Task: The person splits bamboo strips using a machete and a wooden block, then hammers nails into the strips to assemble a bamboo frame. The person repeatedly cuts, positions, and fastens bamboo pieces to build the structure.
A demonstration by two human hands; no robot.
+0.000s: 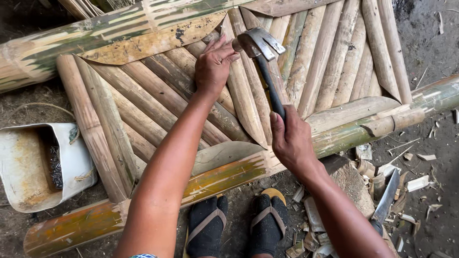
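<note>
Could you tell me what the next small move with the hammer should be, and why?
Probably a short, controlled tap: the hammer head hovers beside the left hand fingertips pinching at a bamboo slat, with the right hand gripping the handle.

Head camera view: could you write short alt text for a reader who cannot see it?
A person's right hand grips a claw hammer over split bamboo slats, while the left hand presses on a slat by the hammer head. A cut plastic container holding nails lies to the left, a knife blade to the right.
</note>
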